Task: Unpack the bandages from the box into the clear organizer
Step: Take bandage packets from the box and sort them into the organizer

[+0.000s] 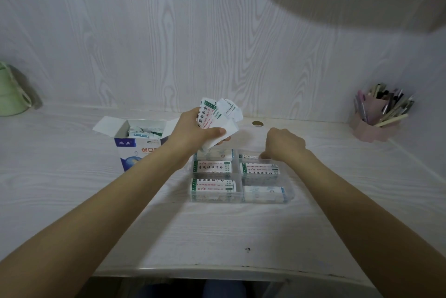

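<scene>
An open white and blue bandage box (135, 145) stands left of centre with wrapped bandages still inside. To its right lies the clear organizer (288, 192), its compartments holding stacks of white, green-edged bandages. My left hand (195, 132) grips a fanned bundle of bandages (217, 116) above the organizer's back left corner. Over the back right compartment, my right hand (284, 144) points its curled fingers down onto the bandages (248, 157) lying there; whether it pinches one is hidden.
A pink pen holder (376, 119) full of pens stands at the far right. A green container (12, 91) sits at the far left against the wood-grain wall. A round hole (257, 124) is in the desk behind the organizer.
</scene>
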`<state>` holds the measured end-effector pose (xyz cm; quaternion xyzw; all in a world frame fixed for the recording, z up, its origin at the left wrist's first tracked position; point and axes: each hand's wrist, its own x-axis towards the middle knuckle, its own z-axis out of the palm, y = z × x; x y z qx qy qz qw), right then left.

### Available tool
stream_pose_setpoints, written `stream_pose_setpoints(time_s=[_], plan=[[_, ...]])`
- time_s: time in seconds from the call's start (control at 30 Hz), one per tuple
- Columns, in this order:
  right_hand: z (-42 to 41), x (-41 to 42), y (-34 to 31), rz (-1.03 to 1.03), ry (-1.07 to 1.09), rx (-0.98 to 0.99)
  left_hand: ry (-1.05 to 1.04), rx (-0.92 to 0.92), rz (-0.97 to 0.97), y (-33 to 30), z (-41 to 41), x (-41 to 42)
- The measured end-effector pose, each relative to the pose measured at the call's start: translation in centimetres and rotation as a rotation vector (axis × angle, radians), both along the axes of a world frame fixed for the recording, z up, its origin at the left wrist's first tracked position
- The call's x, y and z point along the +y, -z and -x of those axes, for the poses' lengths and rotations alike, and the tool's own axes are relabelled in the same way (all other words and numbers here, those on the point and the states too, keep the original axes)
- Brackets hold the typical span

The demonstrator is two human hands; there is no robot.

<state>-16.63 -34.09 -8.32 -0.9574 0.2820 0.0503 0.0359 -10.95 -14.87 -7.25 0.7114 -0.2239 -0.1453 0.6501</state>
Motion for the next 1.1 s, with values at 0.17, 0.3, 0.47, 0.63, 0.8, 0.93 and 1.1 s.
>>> stream_pose_setpoints(time_s=[0.17,0.3,0.47,0.63,0.8,0.93,1.1], plan=[[-0.2,0.0,0.2,0.028,0.038,0.004,0.005,-0.001,-0.002,0.2,0.0,0.0],[-0.7,-0.1,0.5,-0.011,0.039,0.007,0.019,0.004,0.015,0.1,0.1,-0.1],[-0.6,0.0,0.3,-0.004,-0.151,-0.022,0.013,0.007,0.035,-0.1,0.0,0.0],[-0.5,-0.1,0.1,-0.015,-0.329,-0.046,0.016,0.022,0.039,0.1,0.1,0.1],[-0.6,-0.6,0.4,-0.066,-0.355,-0.068,0.018,0.052,0.071,0.1,0.0,0.4],[0.2,-0.5,0.1,-0.303,-0.292,-0.398,0.016,0.066,0.095,0.1,0.1,0.6],[2.4,2.9,-1.7,-0.994,-0.159,-0.685,-0.006,0.055,0.061,0.4,0.4,0.2]])
